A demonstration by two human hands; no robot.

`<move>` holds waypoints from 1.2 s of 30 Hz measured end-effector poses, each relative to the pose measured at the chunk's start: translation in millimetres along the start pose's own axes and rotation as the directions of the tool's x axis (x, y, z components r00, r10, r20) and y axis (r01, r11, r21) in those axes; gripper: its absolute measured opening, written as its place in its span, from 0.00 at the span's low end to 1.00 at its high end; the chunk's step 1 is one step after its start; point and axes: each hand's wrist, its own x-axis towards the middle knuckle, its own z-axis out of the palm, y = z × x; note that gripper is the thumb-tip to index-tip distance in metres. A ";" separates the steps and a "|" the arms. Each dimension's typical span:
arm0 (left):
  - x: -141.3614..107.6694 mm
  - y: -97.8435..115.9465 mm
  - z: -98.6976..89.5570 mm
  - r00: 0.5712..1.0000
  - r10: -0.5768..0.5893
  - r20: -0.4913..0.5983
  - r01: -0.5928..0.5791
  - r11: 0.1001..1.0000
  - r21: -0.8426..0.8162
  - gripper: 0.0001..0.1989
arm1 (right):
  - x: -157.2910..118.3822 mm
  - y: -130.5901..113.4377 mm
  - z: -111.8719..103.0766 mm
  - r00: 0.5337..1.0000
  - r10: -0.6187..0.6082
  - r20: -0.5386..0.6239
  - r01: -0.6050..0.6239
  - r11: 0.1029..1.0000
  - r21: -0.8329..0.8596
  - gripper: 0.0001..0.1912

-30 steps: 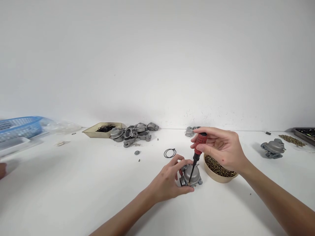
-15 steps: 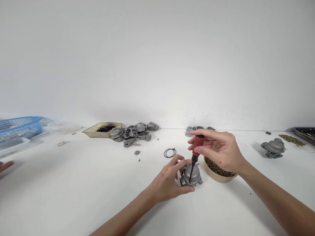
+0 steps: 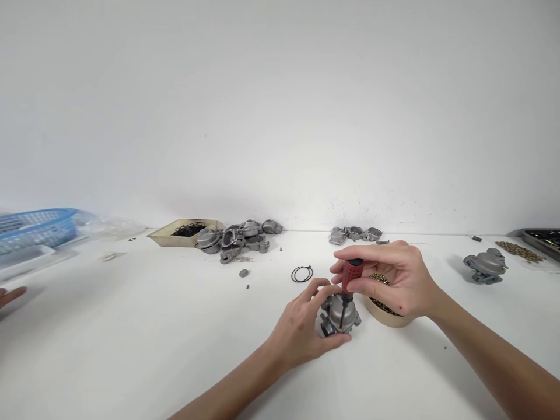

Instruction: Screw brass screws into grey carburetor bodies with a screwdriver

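My left hand (image 3: 301, 324) grips a grey metal carburetor (image 3: 345, 312) from its left side, thumb along the front and fingers over the back. In my right hand (image 3: 396, 280) is a screwdriver (image 3: 353, 274) with a red handle, held nearly upright above the carburetor. Its dark shaft points down to a small brass-coloured screw at the part's front edge. Partly behind my right hand stands a round beige tub (image 3: 389, 318) full of small brass-coloured screws. Thin black rubber rings (image 3: 301, 274) lie on the white table behind the left hand.
Grey metal castings (image 3: 236, 236) are piled at the back beside a beige tray (image 3: 164, 236) of black rings; more castings (image 3: 355, 233) lie further right. Another carburetor (image 3: 486, 265) stands at right. A blue basket (image 3: 39, 227) is far left. Another person's hand (image 3: 11, 296) shows at the left edge.
My right hand and the screwdriver have come lower and tilted more upright, uncovering the castings at the back. The left hand still grips the carburetor, barely shifted.
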 end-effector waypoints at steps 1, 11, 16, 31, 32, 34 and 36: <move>0.2 1.1 0.5 1.000 -0.004 0.012 0.004 1.000 -0.013 0.38 | 0.2 0.6 0.1 1.000 0.001 -0.004 -0.001 1.000 -0.008 0.26; -1.4 5.8 9.1 1.000 -0.022 0.011 0.023 0.999 -0.042 0.40 | -0.1 -1.3 3.1 0.995 0.034 0.091 -0.040 0.997 0.061 0.30; -2.6 5.5 16.3 0.998 -0.056 -0.035 0.056 0.998 -0.017 0.29 | 2.6 4.0 11.1 0.996 -0.085 -0.021 0.083 0.993 -0.081 0.26; -2.0 9.2 15.4 0.997 -0.079 -0.023 0.077 0.995 -0.060 0.35 | 2.7 3.5 3.7 0.995 -0.048 0.090 0.051 0.998 -0.029 0.26; -2.2 8.5 15.4 0.996 -0.083 -0.017 0.082 0.995 -0.060 0.36 | 2.6 3.1 2.6 0.994 -0.033 0.104 0.035 0.999 -0.013 0.27; -2.7 7.6 15.7 0.996 -0.083 -0.013 0.082 0.995 -0.061 0.36 | 2.4 3.5 0.4 0.996 -0.034 0.085 0.040 0.997 -0.063 0.25; -2.8 7.4 15.5 0.996 -0.084 -0.009 0.083 0.995 -0.062 0.34 | 2.3 4.4 -1.5 0.996 -0.068 0.050 0.075 0.985 -0.158 0.23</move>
